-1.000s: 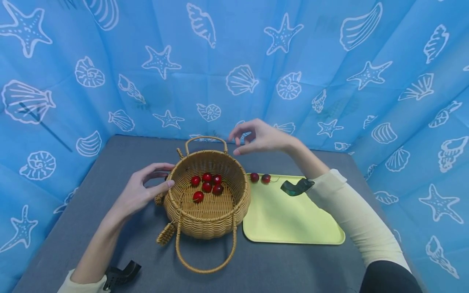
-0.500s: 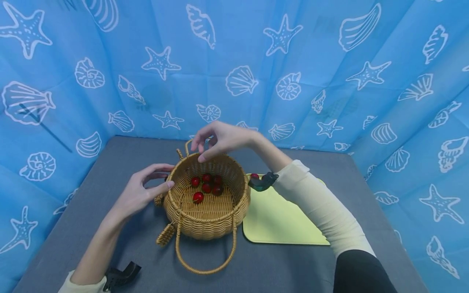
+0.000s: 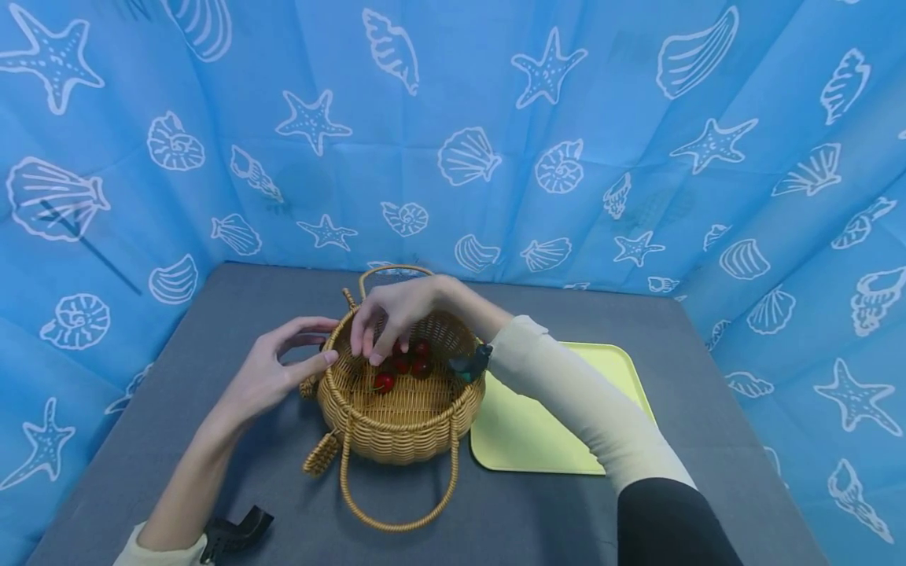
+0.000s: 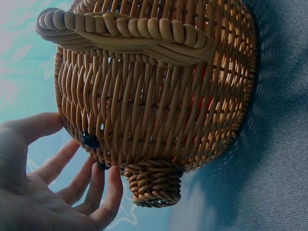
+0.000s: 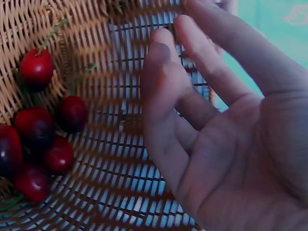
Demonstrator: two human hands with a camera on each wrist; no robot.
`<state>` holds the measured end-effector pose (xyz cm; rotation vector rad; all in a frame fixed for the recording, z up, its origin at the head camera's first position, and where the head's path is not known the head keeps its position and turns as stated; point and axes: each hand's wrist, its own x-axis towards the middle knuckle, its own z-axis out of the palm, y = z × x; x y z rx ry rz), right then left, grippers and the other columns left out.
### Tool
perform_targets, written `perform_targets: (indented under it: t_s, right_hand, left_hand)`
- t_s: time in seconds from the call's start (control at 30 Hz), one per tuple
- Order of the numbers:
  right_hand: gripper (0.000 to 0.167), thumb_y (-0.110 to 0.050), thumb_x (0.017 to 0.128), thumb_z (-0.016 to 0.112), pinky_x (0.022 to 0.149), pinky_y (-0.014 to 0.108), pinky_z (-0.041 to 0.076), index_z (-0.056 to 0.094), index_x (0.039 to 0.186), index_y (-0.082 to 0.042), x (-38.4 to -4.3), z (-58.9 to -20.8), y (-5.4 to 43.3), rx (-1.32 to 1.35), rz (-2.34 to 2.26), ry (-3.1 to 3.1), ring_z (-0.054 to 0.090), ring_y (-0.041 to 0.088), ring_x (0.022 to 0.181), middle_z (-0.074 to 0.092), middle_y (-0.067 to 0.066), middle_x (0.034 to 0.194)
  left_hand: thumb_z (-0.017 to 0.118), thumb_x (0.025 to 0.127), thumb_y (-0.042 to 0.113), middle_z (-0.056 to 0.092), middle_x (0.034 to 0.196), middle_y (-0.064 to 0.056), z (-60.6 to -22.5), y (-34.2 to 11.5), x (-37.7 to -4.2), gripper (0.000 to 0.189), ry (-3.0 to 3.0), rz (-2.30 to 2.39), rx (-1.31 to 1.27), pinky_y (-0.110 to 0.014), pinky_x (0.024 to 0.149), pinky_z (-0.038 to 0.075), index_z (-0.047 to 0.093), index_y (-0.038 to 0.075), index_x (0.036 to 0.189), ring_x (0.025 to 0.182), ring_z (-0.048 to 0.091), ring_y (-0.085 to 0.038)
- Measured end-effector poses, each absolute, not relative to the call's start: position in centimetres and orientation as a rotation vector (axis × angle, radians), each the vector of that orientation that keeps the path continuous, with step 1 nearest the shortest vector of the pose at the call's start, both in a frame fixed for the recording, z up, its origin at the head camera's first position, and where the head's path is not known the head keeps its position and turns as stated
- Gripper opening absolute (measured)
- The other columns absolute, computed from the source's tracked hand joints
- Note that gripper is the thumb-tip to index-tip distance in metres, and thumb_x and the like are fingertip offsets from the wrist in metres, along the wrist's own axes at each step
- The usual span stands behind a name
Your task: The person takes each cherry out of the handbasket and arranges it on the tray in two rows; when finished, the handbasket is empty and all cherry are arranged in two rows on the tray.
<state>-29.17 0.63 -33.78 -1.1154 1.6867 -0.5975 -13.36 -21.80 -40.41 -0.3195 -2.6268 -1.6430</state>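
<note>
A round wicker basket (image 3: 396,444) stands on the table with several dark red cherries (image 3: 384,383) on its floor. My left hand (image 3: 269,365) holds the basket's left rim, thumb at the edge and fingers along the outer wall. In the left wrist view those fingers (image 4: 111,197) lie beside dark bead eyes and a woven knob. My right hand (image 3: 399,310) reaches over the far rim into the basket, above the cherries, its fingers loosely bent. The right wrist view shows nothing in that hand, with stemmed cherries (image 5: 36,70) apart from it on the left.
A yellow-green tray (image 3: 538,440) lies right of the basket, partly covered by my right sleeve (image 3: 580,409). One looped basket handle (image 3: 399,528) hangs out toward me; another stands at the back. A blue shell-print curtain (image 3: 425,102) surrounds the grey table.
My right hand has travelled left from beyond the basket's right rim, then down into the basket. The sleeve now hides the cherries on the tray. My left hand has stayed put.
</note>
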Motion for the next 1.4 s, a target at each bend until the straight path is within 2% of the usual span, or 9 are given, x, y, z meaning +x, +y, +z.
perform_targets:
  t_s: [0.17,0.3,0.4,0.6,0.8,0.9,1.13,1.3,1.4]
  right_hand:
    - [0.038,-0.010,0.100,0.078,0.083,0.033,0.067,0.071,0.137,-0.003,-29.7,-35.4,-0.5,-1.070,-0.526,1.589,0.074,0.017,0.107,0.072,0.019,0.135]
    - [0.038,-0.005,0.100,0.076,0.093,0.034,0.066,0.071,0.138,-0.006,-29.6,-36.3,-1.0,-1.041,-0.449,1.544,0.074,0.017,0.111,0.067,0.022,0.145]
    - [0.039,-0.001,0.098,0.077,0.093,0.030,0.064,0.072,0.137,-0.006,-29.4,-37.1,-1.2,-1.033,-0.403,1.558,0.072,0.013,0.109,0.067,0.023,0.145]
    - [0.040,0.004,0.097,0.077,0.089,0.028,0.064,0.073,0.136,-0.005,-29.3,-38.1,-1.4,-0.978,-0.379,1.603,0.070,0.013,0.107,0.065,0.025,0.143]
    - [0.039,0.001,0.095,0.080,0.098,0.024,0.059,0.076,0.133,-0.010,-29.6,-38.7,-1.1,-1.052,-0.294,1.636,0.067,0.017,0.128,0.070,0.008,0.138]
    - [0.038,0.001,0.094,0.081,0.104,0.021,0.056,0.078,0.131,-0.010,-29.5,-38.9,-1.0,-1.076,-0.257,1.644,0.065,0.018,0.133,0.072,0.002,0.134]
    - [0.036,-0.002,0.095,0.081,0.103,0.019,0.055,0.079,0.130,-0.010,-28.9,-39.0,-1.2,-1.123,-0.221,1.643,0.068,0.016,0.127,0.074,0.006,0.137]
    - [0.040,0.000,0.095,0.081,0.097,0.033,0.065,0.077,0.132,-0.011,-28.5,-38.8,-1.3,-1.025,-0.233,1.612,0.072,0.014,0.107,0.070,0.009,0.140]
    - [0.041,0.002,0.094,0.081,0.096,0.037,0.067,0.077,0.132,-0.012,-28.1,-38.7,-1.4,-0.946,-0.244,1.589,0.075,0.016,0.106,0.070,0.009,0.140]
  left_hand:
    - [0.075,0.103,0.028,0.065,0.151,-0.012,-40.4,-21.8,-13.4,0.046,-2.633,-1.641,-0.305,-0.066,0.110,0.049,0.064,0.018,0.147,0.138,0.061,-0.038]
    - [0.076,0.103,0.028,0.065,0.151,-0.012,-40.4,-21.8,-13.4,0.047,-2.635,-1.641,-0.301,-0.068,0.109,0.050,0.064,0.018,0.147,0.138,0.061,-0.039]
    - [0.076,0.103,0.028,0.065,0.151,-0.012,-40.4,-21.8,-13.3,0.047,-2.637,-1.643,-0.301,-0.068,0.109,0.050,0.064,0.018,0.147,0.138,0.060,-0.040]
    - [0.076,0.103,0.029,0.066,0.150,-0.010,-40.4,-21.8,-13.2,0.046,-2.645,-1.632,-0.294,-0.057,0.106,0.052,0.064,0.019,0.147,0.137,0.061,-0.037]
    - [0.076,0.103,0.029,0.066,0.149,-0.011,-40.3,-21.8,-13.2,0.046,-2.648,-1.626,-0.294,-0.058,0.106,0.052,0.064,0.019,0.147,0.137,0.061,-0.037]
    - [0.076,0.103,0.028,0.066,0.149,-0.011,-40.3,-21.8,-13.3,0.046,-2.644,-1.628,-0.298,-0.062,0.107,0.051,0.065,0.018,0.147,0.137,0.062,-0.038]
    - [0.076,0.103,0.028,0.066,0.150,-0.012,-40.3,-21.9,-13.3,0.046,-2.642,-1.635,-0.299,-0.069,0.109,0.050,0.064,0.017,0.147,0.137,0.061,-0.039]
    - [0.076,0.103,0.027,0.065,0.150,-0.012,-40.3,-21.9,-13.3,0.047,-2.641,-1.640,-0.302,-0.073,0.109,0.048,0.064,0.017,0.147,0.138,0.060,-0.039]
    - [0.076,0.103,0.028,0.065,0.150,-0.012,-40.4,-21.9,-13.3,0.047,-2.642,-1.639,-0.303,-0.072,0.109,0.049,0.064,0.017,0.146,0.138,0.060,-0.039]
